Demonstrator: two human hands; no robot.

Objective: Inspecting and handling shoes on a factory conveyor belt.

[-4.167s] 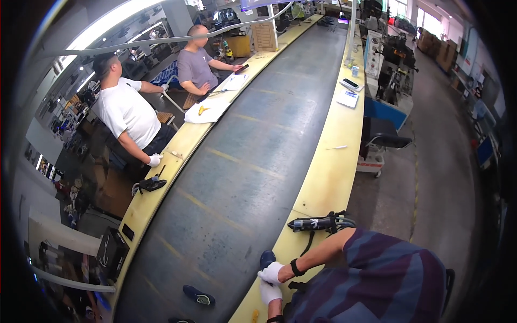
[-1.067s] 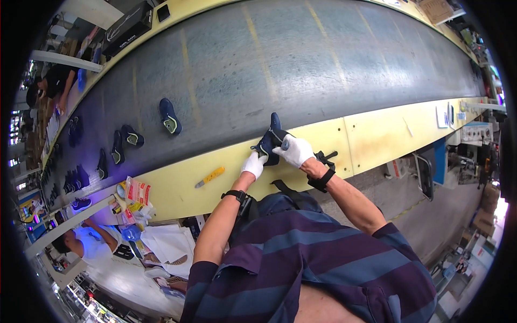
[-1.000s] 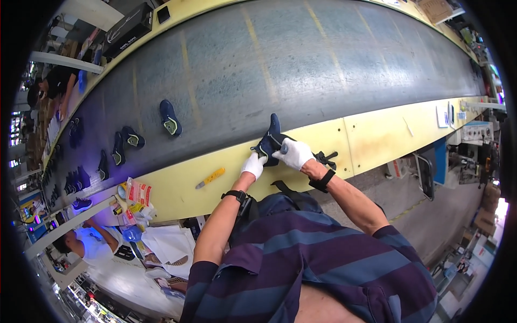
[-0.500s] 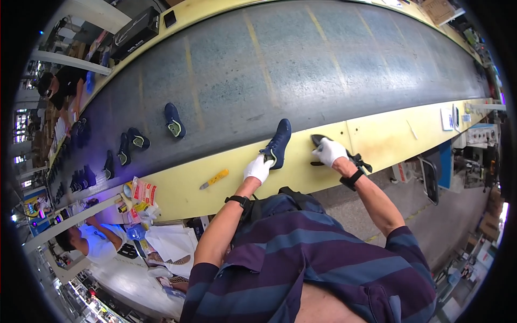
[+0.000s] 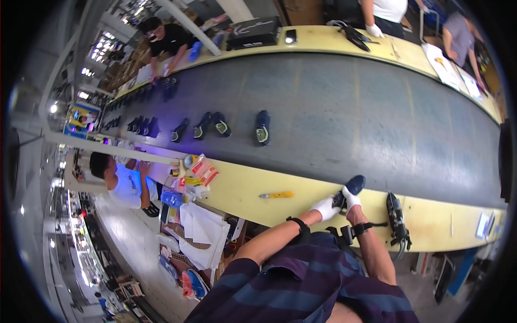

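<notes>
Over the near yellow ledge [image 5: 307,209] I hold a dark navy shoe [image 5: 355,184], its toe pointing away from me. White-gloved, my left hand [image 5: 325,209] grips the shoe at its heel and opening. My right hand [image 5: 351,199], in a white glove too, is closed around the shoe's side, with its fingers partly hidden. To the right of that hand lies a black tool [image 5: 397,218] with metal prongs and a strap. A yellow utility knife [image 5: 277,194] rests on the ledge to the left.
Several navy shoes stand on the grey conveyor belt [image 5: 323,118], the nearest shoe [image 5: 262,128] alone. Left on the ledge are plastic packets [image 5: 204,171]. A person in white [image 5: 126,180] sits beyond. Across the belt are a black box [image 5: 254,33], a phone [image 5: 291,36] and other people.
My right hand has let go of the black tool and moved left onto the shoe. Both hands now hold it. The view has swung left and up, showing more of the far side.
</notes>
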